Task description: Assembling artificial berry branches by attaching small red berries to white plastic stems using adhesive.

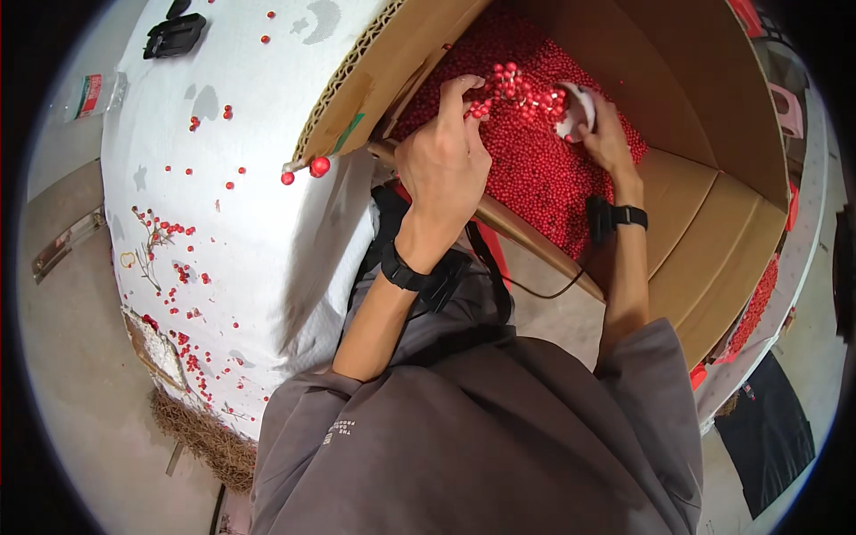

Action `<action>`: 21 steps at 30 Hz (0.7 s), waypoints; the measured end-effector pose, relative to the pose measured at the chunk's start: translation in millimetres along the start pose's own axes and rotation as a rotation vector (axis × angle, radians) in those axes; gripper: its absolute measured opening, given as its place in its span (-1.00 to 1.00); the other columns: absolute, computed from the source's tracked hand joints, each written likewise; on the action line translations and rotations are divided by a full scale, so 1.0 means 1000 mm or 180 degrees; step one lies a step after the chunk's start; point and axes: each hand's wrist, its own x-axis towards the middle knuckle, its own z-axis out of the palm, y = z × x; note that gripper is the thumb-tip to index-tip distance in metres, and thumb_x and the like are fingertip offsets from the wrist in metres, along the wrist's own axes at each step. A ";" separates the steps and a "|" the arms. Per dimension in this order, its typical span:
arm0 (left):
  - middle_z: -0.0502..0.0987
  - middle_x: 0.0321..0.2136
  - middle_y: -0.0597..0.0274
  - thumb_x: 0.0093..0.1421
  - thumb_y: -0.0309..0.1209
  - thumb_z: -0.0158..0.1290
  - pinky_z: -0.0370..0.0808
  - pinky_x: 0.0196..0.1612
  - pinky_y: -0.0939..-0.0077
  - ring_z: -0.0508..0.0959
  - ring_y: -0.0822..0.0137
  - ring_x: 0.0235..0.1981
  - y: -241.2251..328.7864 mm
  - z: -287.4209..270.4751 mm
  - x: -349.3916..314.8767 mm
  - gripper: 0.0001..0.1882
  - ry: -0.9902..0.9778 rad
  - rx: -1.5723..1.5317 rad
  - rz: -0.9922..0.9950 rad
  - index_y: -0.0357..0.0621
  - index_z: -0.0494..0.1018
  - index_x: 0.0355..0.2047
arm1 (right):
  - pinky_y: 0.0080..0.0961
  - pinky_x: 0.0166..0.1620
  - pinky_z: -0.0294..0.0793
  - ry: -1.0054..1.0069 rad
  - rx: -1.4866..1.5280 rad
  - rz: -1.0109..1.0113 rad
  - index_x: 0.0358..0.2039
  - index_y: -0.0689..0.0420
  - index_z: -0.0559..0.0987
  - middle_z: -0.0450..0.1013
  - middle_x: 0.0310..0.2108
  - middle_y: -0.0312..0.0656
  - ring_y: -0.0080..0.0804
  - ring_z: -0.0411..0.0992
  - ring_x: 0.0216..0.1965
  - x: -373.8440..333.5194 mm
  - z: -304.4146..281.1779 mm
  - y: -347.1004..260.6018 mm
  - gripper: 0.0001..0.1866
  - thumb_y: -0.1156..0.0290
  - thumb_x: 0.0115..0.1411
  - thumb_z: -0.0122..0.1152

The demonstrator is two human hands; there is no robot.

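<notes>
Head cam: L hand [443, 165] pinches red berries [510, 84], R hand [608, 138] grips white cup [582, 109].

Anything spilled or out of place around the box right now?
Yes: small round red berries lie scattered across the white cloth at left. They look stray because a big heap of similar berries sits inside the brown cardboard box.

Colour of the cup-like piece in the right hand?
The cup-like piece is white; best seen in head view.
</notes>
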 end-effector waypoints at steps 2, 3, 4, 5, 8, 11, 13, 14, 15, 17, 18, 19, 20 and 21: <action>0.61 -0.49 0.19 0.13 -0.55 0.06 0.50 -0.44 0.32 0.61 0.11 -0.48 -0.001 0.000 -0.002 -0.62 -0.0038 0.0027 0.0039 0.01 0.38 -0.03 | -0.33 0.17 0.30 -0.0273 0.0340 -0.0271 0.24 0.09 0.26 0.22 0.22 0.08 -0.12 0.25 0.20 -0.009 0.028 0.020 -0.29 0.56 0.01 0.16; 0.58 -0.56 0.14 0.12 -0.55 0.07 0.48 -0.50 0.28 0.59 0.09 -0.55 -0.002 0.000 -0.002 -0.59 -0.0058 0.0050 0.0080 0.01 0.35 0.00 | -0.33 0.18 0.29 -0.0671 0.0702 -0.0383 0.26 0.08 0.24 0.21 0.22 0.04 -0.15 0.23 0.21 -0.015 0.036 0.018 -0.29 0.59 0.02 0.09; 0.54 -0.63 0.09 0.12 -0.55 0.08 0.46 -0.55 0.24 0.57 0.08 -0.62 -0.002 0.000 -0.001 -0.56 -0.0081 0.0067 0.0124 0.01 0.33 0.03 | -0.34 0.20 0.28 -0.1066 0.1059 -0.0488 0.28 0.06 0.22 0.21 0.22 0.00 -0.19 0.20 0.22 -0.020 0.042 0.018 -0.28 0.62 0.04 0.01; 0.54 -0.63 0.09 0.12 -0.55 0.08 0.46 -0.55 0.24 0.57 0.08 -0.62 -0.003 0.000 -0.002 -0.56 -0.0087 0.0069 0.0118 0.01 0.33 0.03 | -0.34 0.20 0.28 -0.1072 0.1062 -0.0483 0.28 0.06 0.22 0.21 0.22 0.00 -0.19 0.20 0.22 -0.024 0.045 0.012 -0.28 0.62 0.04 0.01; 0.51 -0.66 0.08 0.12 -0.52 0.09 0.44 -0.57 0.23 0.55 0.06 -0.64 -0.004 0.002 -0.001 -0.53 -0.0022 -0.0067 0.0176 0.02 0.29 0.06 | -0.43 0.00 0.46 -0.2067 0.0677 0.0396 0.32 0.03 0.17 0.37 0.00 -0.15 -0.31 0.40 -0.02 -0.037 0.053 -0.005 -0.24 0.66 0.04 -0.11; 0.49 -0.69 0.09 0.13 -0.51 0.10 0.43 -0.59 0.22 0.54 0.05 -0.65 -0.006 -0.003 0.000 -0.51 -0.0079 0.0214 0.0158 0.01 0.27 0.07 | -0.53 -0.19 0.50 -0.2557 0.1247 0.0789 0.33 0.02 0.18 0.41 -0.18 -0.24 -0.42 0.45 -0.23 -0.026 0.003 -0.034 -0.26 0.61 0.08 -0.07; 0.48 -0.71 0.09 0.13 -0.50 0.10 0.43 -0.59 0.22 0.54 0.04 -0.66 -0.003 -0.003 0.002 -0.51 -0.0116 0.0301 0.0167 0.01 0.26 0.08 | -0.63 -0.38 0.48 -0.2226 0.1688 0.1092 0.31 0.02 0.22 0.40 -0.37 -0.34 -0.57 0.44 -0.44 -0.035 -0.041 -0.063 -0.31 0.52 0.11 0.00; 0.53 -0.64 0.13 0.12 -0.49 0.11 0.45 -0.54 0.23 0.56 0.05 -0.61 -0.001 -0.002 0.002 -0.52 -0.0164 0.0325 0.0047 0.02 0.29 0.06 | -0.68 -0.48 0.44 -0.1693 0.1857 0.1156 0.29 0.03 0.26 0.38 -0.46 -0.40 -0.65 0.41 -0.54 -0.050 -0.061 -0.083 -0.34 0.46 0.13 0.05; 0.57 -0.58 0.16 0.11 -0.49 0.11 0.48 -0.48 0.25 0.58 0.06 -0.57 0.001 -0.002 0.001 -0.54 -0.0222 0.0346 -0.0073 0.04 0.32 0.04 | -0.65 -0.47 0.46 -0.1483 0.1827 0.1261 0.22 0.08 0.34 0.42 -0.44 -0.35 -0.62 0.45 -0.50 -0.058 -0.084 -0.103 -0.42 0.36 0.15 0.10; 0.62 -0.52 0.19 0.10 -0.48 0.12 0.50 -0.43 0.26 0.60 0.07 -0.52 0.004 -0.002 0.002 -0.55 -0.0290 0.0378 -0.0187 0.06 0.34 0.02 | -0.61 -0.47 0.47 -0.1272 0.1810 0.1369 0.15 0.13 0.42 0.47 -0.41 -0.29 -0.59 0.48 -0.46 -0.062 -0.119 -0.140 -0.47 0.25 0.18 0.15; 0.62 -0.52 0.18 0.09 -0.48 0.13 0.50 -0.43 0.25 0.60 0.07 -0.52 0.004 -0.004 0.003 -0.54 -0.0286 0.0383 -0.0179 0.06 0.34 0.02 | -0.54 -0.42 0.50 -0.0973 0.1692 0.1530 0.07 0.18 0.47 0.49 -0.43 -0.23 -0.51 0.50 -0.44 -0.062 -0.128 -0.160 -0.49 0.16 0.16 0.18; 0.62 -0.52 0.16 0.09 -0.47 0.14 0.51 -0.43 0.25 0.60 0.06 -0.52 0.004 -0.006 0.003 -0.53 -0.0281 0.0392 -0.0172 0.06 0.34 0.03 | -0.48 -0.37 0.52 -0.0676 0.1573 0.1686 -0.02 0.22 0.52 0.51 -0.44 -0.17 -0.42 0.52 -0.43 -0.060 -0.129 -0.174 -0.47 0.06 0.15 0.21; 0.62 -0.52 0.15 0.08 -0.47 0.15 0.51 -0.43 0.24 0.60 0.05 -0.52 0.005 -0.008 0.003 -0.52 -0.0268 0.0386 -0.0165 0.06 0.34 0.03 | -0.48 -0.37 0.52 -0.0676 0.1571 0.1684 -0.02 0.22 0.52 0.51 -0.44 -0.17 -0.42 0.52 -0.43 -0.060 -0.126 -0.185 -0.47 0.06 0.15 0.21; 0.62 -0.52 0.15 0.08 -0.47 0.15 0.51 -0.43 0.24 0.60 0.05 -0.52 0.006 -0.007 0.003 -0.52 -0.0268 0.0387 -0.0158 0.06 0.34 0.03 | -0.42 -0.31 0.52 -0.0339 0.1164 0.1536 -0.06 0.25 0.54 0.52 -0.44 -0.11 -0.33 0.53 -0.39 -0.059 -0.122 -0.196 -0.45 0.02 0.14 0.21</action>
